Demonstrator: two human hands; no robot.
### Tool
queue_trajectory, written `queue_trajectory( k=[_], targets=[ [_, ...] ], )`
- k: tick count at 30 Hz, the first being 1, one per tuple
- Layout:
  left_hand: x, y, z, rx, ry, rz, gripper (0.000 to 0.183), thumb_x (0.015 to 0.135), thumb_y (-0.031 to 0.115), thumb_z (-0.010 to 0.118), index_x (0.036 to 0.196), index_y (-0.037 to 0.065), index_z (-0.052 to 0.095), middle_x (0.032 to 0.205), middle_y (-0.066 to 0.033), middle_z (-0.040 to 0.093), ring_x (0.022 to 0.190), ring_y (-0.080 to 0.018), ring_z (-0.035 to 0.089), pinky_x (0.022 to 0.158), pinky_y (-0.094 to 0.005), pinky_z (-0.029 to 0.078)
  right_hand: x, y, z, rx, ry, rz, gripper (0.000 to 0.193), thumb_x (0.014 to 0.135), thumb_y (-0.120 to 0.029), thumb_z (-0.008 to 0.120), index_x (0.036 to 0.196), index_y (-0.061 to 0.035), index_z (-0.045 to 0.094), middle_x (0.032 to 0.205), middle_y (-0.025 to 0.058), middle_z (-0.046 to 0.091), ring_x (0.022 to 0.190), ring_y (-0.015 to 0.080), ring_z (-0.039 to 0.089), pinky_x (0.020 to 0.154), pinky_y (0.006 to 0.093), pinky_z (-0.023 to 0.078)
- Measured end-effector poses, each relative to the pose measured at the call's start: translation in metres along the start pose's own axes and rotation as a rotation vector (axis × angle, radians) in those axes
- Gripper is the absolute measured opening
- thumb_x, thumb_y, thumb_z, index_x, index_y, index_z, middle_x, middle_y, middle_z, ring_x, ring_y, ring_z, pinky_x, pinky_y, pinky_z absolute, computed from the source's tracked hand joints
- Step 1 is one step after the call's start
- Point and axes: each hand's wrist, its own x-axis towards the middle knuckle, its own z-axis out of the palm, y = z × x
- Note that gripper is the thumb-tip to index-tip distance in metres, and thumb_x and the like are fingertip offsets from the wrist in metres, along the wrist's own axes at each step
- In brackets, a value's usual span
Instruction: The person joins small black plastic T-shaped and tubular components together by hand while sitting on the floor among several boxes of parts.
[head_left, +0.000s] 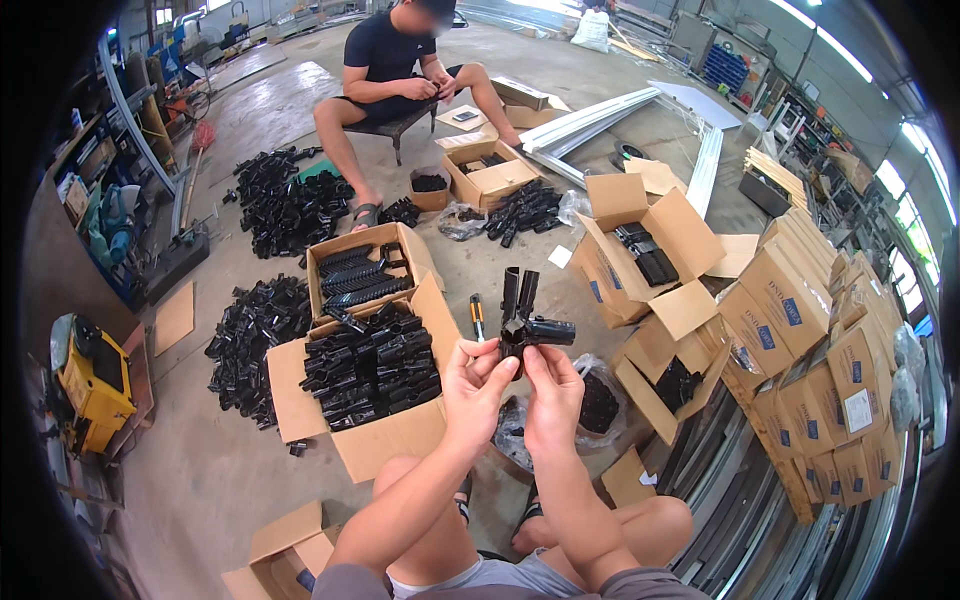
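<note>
A black branched connector fitting (520,318), with two prongs pointing up and one arm to the right, is held up in front of me. My left hand (474,385) grips its lower left side, the thumb pressed on it. Opposite, my right hand (550,390) pinches the lower right side. Beyond my left hand, an orange-and-black screwdriver (477,315) lies on the floor. Left of my hands stands an open carton (385,440) full of black fittings. Under my right hand are clear plastic bags (598,400) with small black parts.
Another carton (425,262) holds rows of black parts; loose heaps (262,345) lie left of it. At right are open boxes (690,235), stacked cartons (775,300) and long metal profiles (700,490). Opposite me a person (395,80) sits on a low bench, handling something small.
</note>
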Motion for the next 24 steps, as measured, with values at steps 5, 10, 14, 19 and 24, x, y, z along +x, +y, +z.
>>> queue_trajectory(
  k=[5,10,14,19,24],
  targets=[
    [0.000,-0.003,0.001,-0.015,-0.025,-0.014,0.027,0.089,-0.008,0.062,0.110,0.001,0.047,0.109,-0.0154,0.066,0.099,-0.0157,0.064,0.086,-0.0265,0.054,-0.004,-0.003,-0.002,0.068,-0.001,-0.007,0.016,0.090,-0.001,0.066,0.106,0.0011,0.066,0.102,0.0063,0.068,0.095,0.0112,0.061,0.086,0.0254,0.047],
    [-0.002,-0.001,-0.001,-0.003,-0.017,-0.025,0.027,0.090,-0.008,0.063,0.109,0.002,0.046,0.111,-0.0156,0.065,0.100,-0.0158,0.064,0.087,-0.0261,0.053,-0.004,-0.002,-0.001,0.029,-0.004,-0.010,0.015,0.092,-0.005,0.065,0.106,-0.0002,0.065,0.101,0.0056,0.068,0.091,0.0114,0.061,0.081,0.0271,0.045],
    [-0.003,-0.003,0.001,0.001,-0.018,-0.028,0.026,0.089,-0.004,0.064,0.108,0.003,0.048,0.108,-0.0140,0.067,0.098,-0.0153,0.065,0.086,-0.0281,0.052,-0.006,-0.003,-0.001,0.023,0.012,-0.019,0.013,0.091,-0.005,0.066,0.103,0.0000,0.066,0.100,0.0056,0.068,0.090,0.0108,0.061,0.081,0.0268,0.046],
    [-0.001,-0.004,0.006,0.009,-0.039,-0.013,0.027,0.089,-0.005,0.065,0.108,0.003,0.048,0.107,-0.0144,0.067,0.098,-0.0152,0.065,0.085,-0.0281,0.053,-0.001,-0.001,-0.008,0.017,0.041,-0.047,0.013,0.092,-0.006,0.066,0.102,0.0006,0.066,0.100,0.0058,0.068,0.089,0.0104,0.061,0.080,0.0262,0.047],
    [-0.001,0.003,-0.002,0.047,-0.021,-0.022,0.027,0.089,-0.005,0.065,0.108,0.002,0.046,0.110,-0.0157,0.065,0.100,-0.0152,0.063,0.086,-0.0262,0.052,-0.006,0.009,-0.012,-0.109,0.105,-0.014,0.013,0.095,-0.015,0.065,0.101,-0.0033,0.067,0.099,0.0038,0.068,0.093,0.0108,0.061,0.082,0.0272,0.045]
  ],
)
